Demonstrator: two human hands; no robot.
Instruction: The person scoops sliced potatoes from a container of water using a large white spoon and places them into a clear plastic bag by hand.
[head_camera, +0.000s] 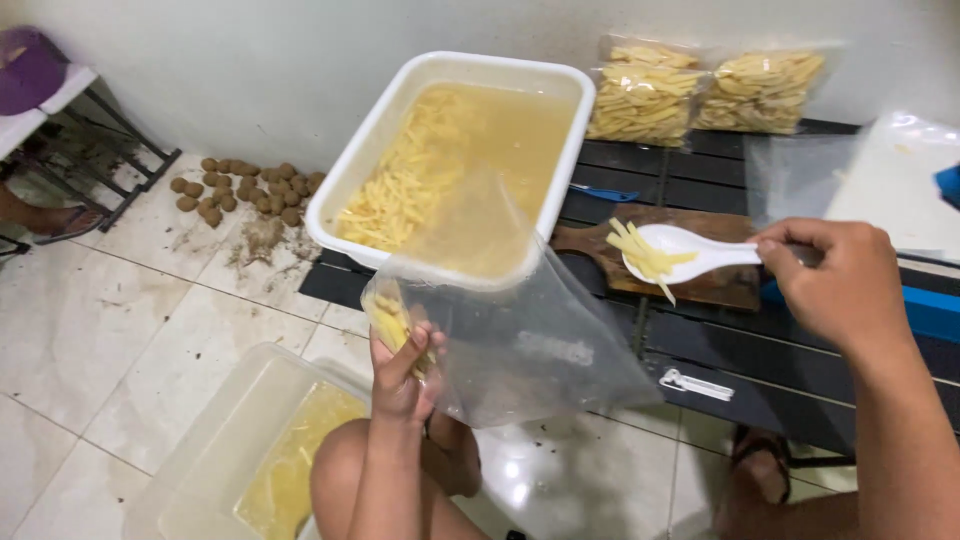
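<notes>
Nearest the camera, the person's bare knee (345, 470) rises from the bottom edge, and just above it the left hand (403, 375) pinches the lower corner of a clear plastic bag (520, 345); its grip is closed on the film, thumb and fingers pressing a small bunch of pale yellow strips (392, 322) already lying inside the bag; the bag's mouth stands open and leans against the rim of the white tub (345, 180); the tub sits on the dark slatted table (700, 350) and holds more of the same strips in cloudy yellowish liquid; the right hand (835, 280) is closed around the handle of a white spoon (690, 250), thumb and fingertips tight on it, and the spoon's bowl carries a loose heap of strips, a few hanging over the edge; the spoon hovers over a wooden board (720, 285), well apart from the bag's mouth; two sealed bags of strips (700, 90) lean against the wall behind; a clear plastic bin (215, 450) with yellow liquid stands on the tiled floor (120, 330), and a heap of small brown balls (245, 185) lies by the wall; judging from this, the step in hand looks like filling the bag, spoonful by spoonful; the next move would call for bringing the spoon level across to the open mouth, the left hand holding that mouth wide, so the overhanging strips do not drop
</notes>
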